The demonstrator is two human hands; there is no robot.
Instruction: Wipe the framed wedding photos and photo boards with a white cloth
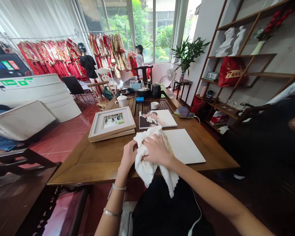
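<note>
The left hand [129, 154] and right hand [157, 151] are both clamped on a crumpled white cloth [147, 168], just beside the flat white rectangular panel [185, 147]; gathering the cloth's hanging tail should steady handling.

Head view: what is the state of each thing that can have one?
white cloth, crumpled, one end hanging down
left hand, closed on the white cloth
right hand, closed on the white cloth
framed photo, lying flat, face up
wedding print, lying flat, face up
white teapot, upright, lid on

A bridal-wear and wedding-photo shop: red embroidered gowns [51, 59] on racks behind the table [100, 160], framed wedding portraits [112, 122] on it.
</note>
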